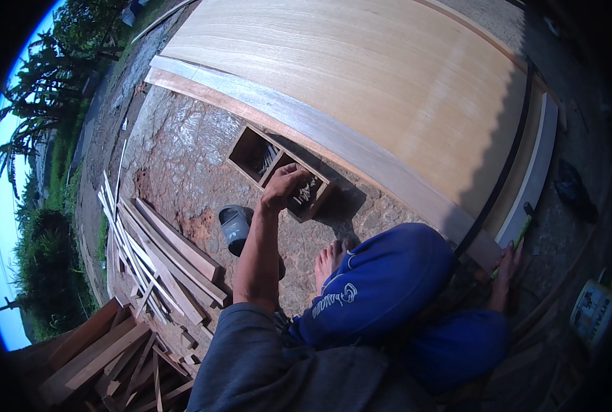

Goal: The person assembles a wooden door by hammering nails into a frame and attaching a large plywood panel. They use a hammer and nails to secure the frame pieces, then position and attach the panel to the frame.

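My left hand (pixel 285 185) reaches over a small wooden box (pixel 324 195) with two compartments. Its fingers are curled together at the right compartment, among loose light-coloured nails (pixel 308 190); whatever they pinch is hidden. Longer grey nails (pixel 267 160) lie in the left compartment. Off to the right, beside my bent knee, my right hand (pixel 505 272) grips a hammer (pixel 521 235) by its yellow-green handle. The hammer's dark head rests close to the edge of a framed wooden panel (pixel 361 75).
A dark grey cup-shaped container (pixel 234 228) stands left of my forearm. Wooden strips (pixel 172 250) and a pile of offcuts (pixel 107 347) lie at the left. A black strap (pixel 505 175) crosses the panel's right side. A white bucket (pixel 592 309) sits at the far right.
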A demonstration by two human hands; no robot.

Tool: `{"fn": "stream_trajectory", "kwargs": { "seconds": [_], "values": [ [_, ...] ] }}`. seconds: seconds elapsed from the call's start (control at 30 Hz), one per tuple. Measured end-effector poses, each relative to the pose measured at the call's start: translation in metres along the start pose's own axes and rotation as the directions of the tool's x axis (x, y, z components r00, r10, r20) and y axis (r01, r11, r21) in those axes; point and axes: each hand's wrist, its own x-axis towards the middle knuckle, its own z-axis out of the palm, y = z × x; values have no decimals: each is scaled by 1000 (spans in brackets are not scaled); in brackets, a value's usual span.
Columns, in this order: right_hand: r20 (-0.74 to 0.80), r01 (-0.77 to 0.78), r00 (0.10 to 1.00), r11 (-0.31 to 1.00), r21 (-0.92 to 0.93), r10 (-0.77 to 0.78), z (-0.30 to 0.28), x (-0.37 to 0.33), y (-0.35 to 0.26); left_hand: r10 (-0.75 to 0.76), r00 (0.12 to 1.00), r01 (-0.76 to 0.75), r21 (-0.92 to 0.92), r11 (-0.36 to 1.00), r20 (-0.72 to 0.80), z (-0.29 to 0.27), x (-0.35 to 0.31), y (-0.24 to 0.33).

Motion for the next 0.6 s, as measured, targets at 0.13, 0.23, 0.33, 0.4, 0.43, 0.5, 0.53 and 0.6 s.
{"fn": "stream_trajectory", "kwargs": {
  "seconds": [0.13,0.23,0.33,0.4,0.43,0.5,0.53,0.6],
  "values": [
    [-13,-23,1000,1000,21,24,-1,-3,0,37,997,-27,-139,990,67,15,-28,13],
    [-8,-38,999,998,46,38,5,-9,-6,129,983,-91,-260,961,133,9,-33,12],
    [-16,-51,999,998,47,51,2,-6,-4,167,975,-109,-339,935,145,12,-39,15],
    [-8,-22,1000,999,38,22,-1,-3,-2,189,971,-123,-372,920,146,21,-42,18],
    [-5,-7,1000,999,33,7,-2,-3,-1,206,967,-135,-381,915,152,27,-43,20],
    [-1,-19,1000,999,42,19,0,-3,-1,268,942,-168,-412,896,200,44,-44,26],
    [0,-23,1000,999,49,23,1,-3,-1,265,944,-167,-409,897,198,51,-42,31],
    [-6,-16,1000,998,65,16,1,-4,0,256,949,-165,-401,901,183,61,-42,40]
  ]
}}
